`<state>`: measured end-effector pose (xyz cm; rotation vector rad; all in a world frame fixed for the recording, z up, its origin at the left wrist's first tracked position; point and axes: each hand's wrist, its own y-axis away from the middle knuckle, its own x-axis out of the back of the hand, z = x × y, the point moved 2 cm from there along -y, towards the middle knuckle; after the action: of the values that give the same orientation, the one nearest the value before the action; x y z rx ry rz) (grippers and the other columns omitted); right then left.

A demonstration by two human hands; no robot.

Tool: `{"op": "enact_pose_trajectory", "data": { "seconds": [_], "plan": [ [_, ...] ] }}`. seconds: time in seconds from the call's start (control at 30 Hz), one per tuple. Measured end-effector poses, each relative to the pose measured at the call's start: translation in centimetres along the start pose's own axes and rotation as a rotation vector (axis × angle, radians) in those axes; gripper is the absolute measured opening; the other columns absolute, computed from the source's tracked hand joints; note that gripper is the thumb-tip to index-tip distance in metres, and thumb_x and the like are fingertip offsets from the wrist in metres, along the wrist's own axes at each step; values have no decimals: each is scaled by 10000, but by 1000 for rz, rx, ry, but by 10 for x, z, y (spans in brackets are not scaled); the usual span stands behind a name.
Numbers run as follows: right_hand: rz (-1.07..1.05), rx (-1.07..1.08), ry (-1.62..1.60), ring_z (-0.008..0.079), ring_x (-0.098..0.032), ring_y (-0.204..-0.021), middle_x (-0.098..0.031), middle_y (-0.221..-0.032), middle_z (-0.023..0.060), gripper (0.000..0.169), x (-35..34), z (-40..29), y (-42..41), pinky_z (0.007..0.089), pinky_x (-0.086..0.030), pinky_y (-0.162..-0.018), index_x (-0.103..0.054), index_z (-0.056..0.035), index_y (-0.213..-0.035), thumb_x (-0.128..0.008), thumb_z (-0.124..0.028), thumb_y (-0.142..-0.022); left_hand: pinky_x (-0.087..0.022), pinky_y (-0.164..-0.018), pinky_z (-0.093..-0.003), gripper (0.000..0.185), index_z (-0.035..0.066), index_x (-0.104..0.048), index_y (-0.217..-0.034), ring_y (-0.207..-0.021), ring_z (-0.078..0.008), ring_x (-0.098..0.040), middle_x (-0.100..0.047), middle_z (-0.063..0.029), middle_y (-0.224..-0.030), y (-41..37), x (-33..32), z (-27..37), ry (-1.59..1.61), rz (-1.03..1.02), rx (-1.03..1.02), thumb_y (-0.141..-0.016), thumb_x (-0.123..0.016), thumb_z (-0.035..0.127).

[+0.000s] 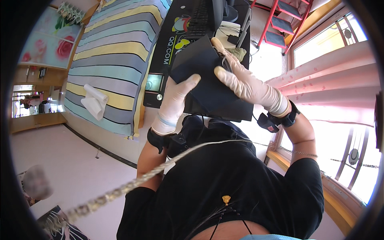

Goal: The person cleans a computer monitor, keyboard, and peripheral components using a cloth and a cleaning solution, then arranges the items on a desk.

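Observation:
Both of my hands wear whitish gloves and hold a dark, flat, folder-like object point(196, 61) above the desk point(246, 109). My left hand point(180, 93) grips its near left side, thumb on top, with the other fingers hidden beneath. Along the right side lies my right hand point(246, 82), its thumb over the dark surface and its fingers stretched along the far edge. Thin light and dark layers point(227, 64) show at that edge, partly covered by the right fingers; I cannot tell what they are.
Behind the object are a keyboard point(199, 21), a monitor point(217, 15) and a crumpled greenish cloth point(237, 54). A striped bed point(111, 63) with white paper point(95, 102) stands left. At right are a red step ladder point(274, 28) and pink curtains point(330, 81). A cord point(180, 156) crosses my view.

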<state>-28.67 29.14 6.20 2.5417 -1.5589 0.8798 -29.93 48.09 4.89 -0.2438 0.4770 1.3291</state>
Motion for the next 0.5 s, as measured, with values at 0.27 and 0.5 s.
{"op": "enact_pose_trajectory", "data": {
  "seconds": [0.27, 0.5],
  "plan": [
    [11, 46, 379, 397, -308, -1240, -306, -1363, 241, 851, -9, -38, -8, 429, -240, -1053, -230, -8, -1425, -538, -549, -845, -413, -915, -265, 633, 8, -472, -1238, -1034, -142, -513, -553, -77, -1134, 8, 52, -8, -238, -1, 9, -700, -780, 132],
    [83, -303, 456, 291, -493, -885, -457, -955, 136, 712, -37, -55, -33, 364, -426, -766, -377, -74, -1384, -647, -403, -813, -375, -978, -280, 1014, -36, -230, -1354, -1151, -192, -468, -479, -134, -1216, -5, 96, 24, -449, -32, 59, -592, -854, 203]
  ]
}}
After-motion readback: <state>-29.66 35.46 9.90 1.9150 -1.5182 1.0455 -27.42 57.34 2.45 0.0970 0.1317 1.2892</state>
